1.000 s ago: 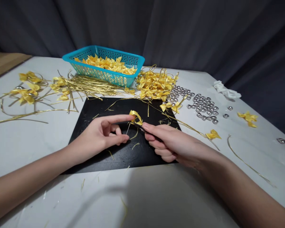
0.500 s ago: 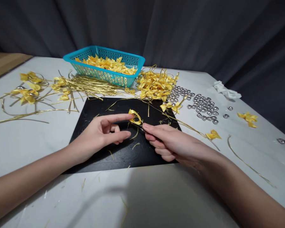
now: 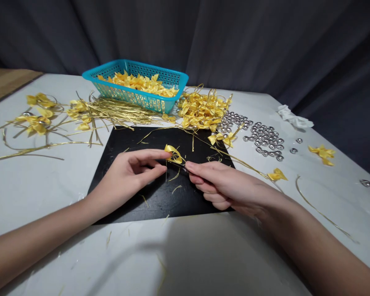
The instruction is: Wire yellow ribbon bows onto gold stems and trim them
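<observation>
Over the black mat (image 3: 126, 205), my left hand (image 3: 135, 170) has its index fingertip on a small looped yellow ribbon (image 3: 174, 153). The thumb is drawn in close below, near the end of a thin dark tool (image 3: 177, 165). That tool, which looks like tweezers, is in my right hand (image 3: 214, 183), closed with the thumb on top. Its tip reaches the underside of the ribbon, and the exact contact is too small to make out. Short gold cord trimmings (image 3: 176, 188) lie on the mat.
A blue basket (image 3: 135, 65) of yellow ribbon pieces stands at the back, with gold cords (image 3: 123, 111) before it. Right of it are a pile of yellow bows (image 3: 203, 109), silver beads (image 3: 267, 139) and a crumpled white piece (image 3: 294, 118). More bows (image 3: 37, 123) lie left.
My left thumb and curled fingers have closed in toward the index finger and the tool. The ribbon has shifted slightly left; my right hand has barely moved.
</observation>
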Demonstrator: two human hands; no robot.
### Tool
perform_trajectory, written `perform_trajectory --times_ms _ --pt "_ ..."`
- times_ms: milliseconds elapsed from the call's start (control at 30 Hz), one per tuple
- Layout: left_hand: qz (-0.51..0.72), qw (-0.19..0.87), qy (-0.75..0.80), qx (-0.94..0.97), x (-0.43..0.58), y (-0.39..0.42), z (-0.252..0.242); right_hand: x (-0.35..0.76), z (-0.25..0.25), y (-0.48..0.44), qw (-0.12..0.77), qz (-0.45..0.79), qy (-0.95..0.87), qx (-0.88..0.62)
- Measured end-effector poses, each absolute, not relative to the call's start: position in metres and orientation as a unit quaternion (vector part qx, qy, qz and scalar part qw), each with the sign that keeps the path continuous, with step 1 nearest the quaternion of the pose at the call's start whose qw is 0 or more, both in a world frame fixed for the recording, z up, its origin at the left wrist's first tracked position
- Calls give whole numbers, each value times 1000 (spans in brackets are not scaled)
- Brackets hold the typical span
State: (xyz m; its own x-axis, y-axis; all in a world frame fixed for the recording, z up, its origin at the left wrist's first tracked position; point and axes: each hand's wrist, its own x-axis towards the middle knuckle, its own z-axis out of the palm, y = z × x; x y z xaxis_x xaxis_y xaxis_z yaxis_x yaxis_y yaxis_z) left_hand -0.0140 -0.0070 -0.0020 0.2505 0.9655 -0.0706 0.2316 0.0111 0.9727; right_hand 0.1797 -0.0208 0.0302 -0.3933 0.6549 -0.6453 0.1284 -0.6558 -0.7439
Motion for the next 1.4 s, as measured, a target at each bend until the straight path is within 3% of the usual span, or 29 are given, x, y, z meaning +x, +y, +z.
perform_trajectory --times_ms 1400 --pt "355 599 478 535 -21 -1 -2 176 31 -24 182 740 -376 -528"
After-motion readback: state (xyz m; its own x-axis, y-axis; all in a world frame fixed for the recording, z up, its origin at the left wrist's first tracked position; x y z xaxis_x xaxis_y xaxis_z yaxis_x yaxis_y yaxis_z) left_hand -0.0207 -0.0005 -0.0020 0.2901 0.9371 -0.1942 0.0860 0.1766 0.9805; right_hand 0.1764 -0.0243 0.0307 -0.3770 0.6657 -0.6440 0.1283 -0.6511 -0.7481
